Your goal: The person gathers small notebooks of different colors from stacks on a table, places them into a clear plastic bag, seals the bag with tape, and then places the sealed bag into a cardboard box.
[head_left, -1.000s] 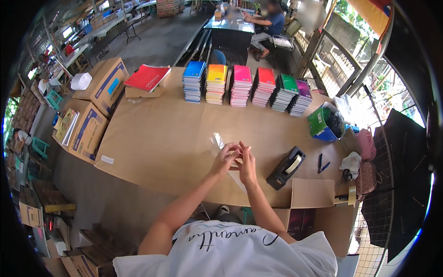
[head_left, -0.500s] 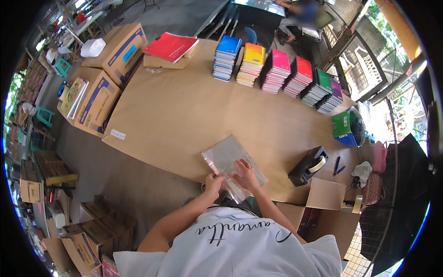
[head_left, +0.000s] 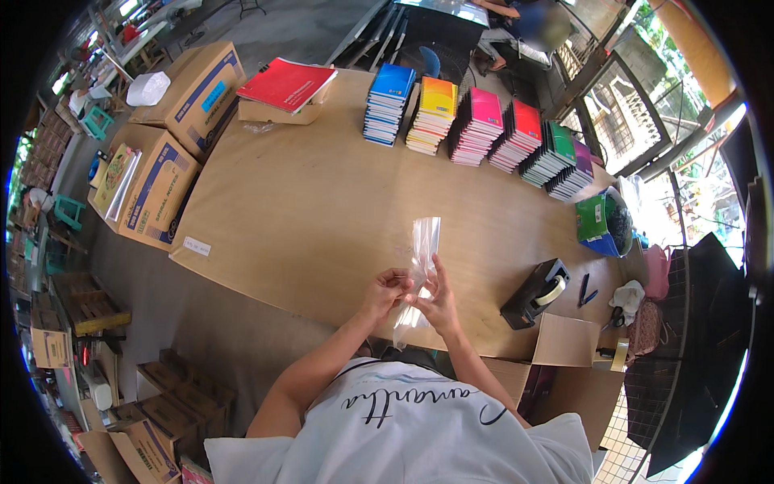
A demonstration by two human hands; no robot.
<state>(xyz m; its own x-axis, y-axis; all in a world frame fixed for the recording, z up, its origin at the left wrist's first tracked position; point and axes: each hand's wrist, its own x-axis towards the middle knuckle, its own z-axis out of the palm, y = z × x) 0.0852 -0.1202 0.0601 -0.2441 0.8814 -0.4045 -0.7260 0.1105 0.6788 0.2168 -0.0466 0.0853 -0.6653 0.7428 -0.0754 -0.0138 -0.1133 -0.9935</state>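
Observation:
Between my hands a transparent plastic bag (head_left: pixel 426 240), glossy and seen as a narrow upright strip, is held above the near edge of the table. My left hand (head_left: pixel 387 294) pinches its left side with thumb and fingers. On the other side, my right hand (head_left: pixel 436 305) grips the plastic, its fingers pointing up along it. The bag's lower end hangs close to my shirt. I cannot tell whether it is one bag or several layers.
Stacks of notebooks (head_left: pixel 438 113) in several colours line the table's far side. A black tape dispenser (head_left: pixel 535 294), dark cutter (head_left: pixel 586 290) and green-blue container (head_left: pixel 598 223) stand right. Red notebooks (head_left: pixel 286 84) lie far left, near cartons (head_left: pixel 157 185). An open carton (head_left: pixel 564 339) sits by my right arm.
The plastic lay flat and wide on the table; now it is lifted and turned into a narrow upright strip. My right hand has gone from resting over it to gripping it.

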